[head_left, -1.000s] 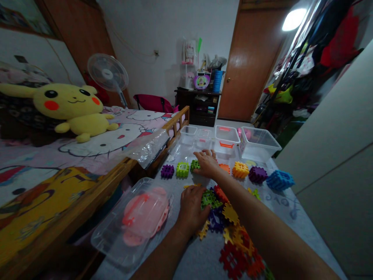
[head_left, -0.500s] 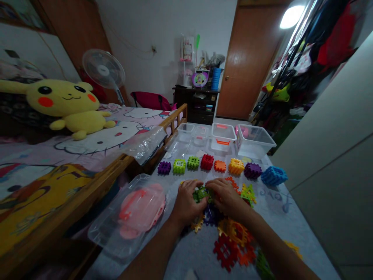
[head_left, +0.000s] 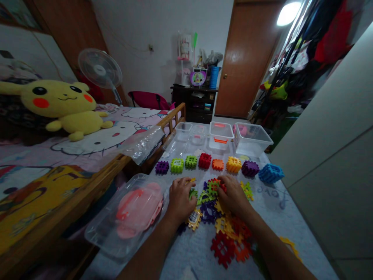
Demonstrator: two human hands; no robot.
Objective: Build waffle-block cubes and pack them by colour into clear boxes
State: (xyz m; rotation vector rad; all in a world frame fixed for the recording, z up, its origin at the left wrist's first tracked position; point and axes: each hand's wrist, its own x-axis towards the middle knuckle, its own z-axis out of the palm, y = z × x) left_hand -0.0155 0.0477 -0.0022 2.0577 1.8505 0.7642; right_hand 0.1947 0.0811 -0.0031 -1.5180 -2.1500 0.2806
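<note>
My left hand (head_left: 180,200) rests on the spread of interlocking plastic waffle pieces (head_left: 224,233), its fingertips beside a small green piece (head_left: 192,193). My right hand (head_left: 233,196) curls over joined green and red pieces (head_left: 214,187), which show at its fingers. Between the hands lies a flat green piece (head_left: 205,198), and a purple one (head_left: 208,212) sits just below. Beyond my hands, a row of several built block cubes runs across the table, from a purple cube (head_left: 162,167) to a blue cube (head_left: 271,173).
Clear plastic boxes (head_left: 250,139) stand at the far edge of the grey table (head_left: 198,260). A clear box (head_left: 136,210) with pink contents lies to the left. A wooden bed rail (head_left: 116,165) runs along the left side, and a pale wardrobe panel (head_left: 320,155) stands right.
My hands have moved apart from the green piece they held together. My right hand now sits over green and red pieces. The view has shifted slightly left.
</note>
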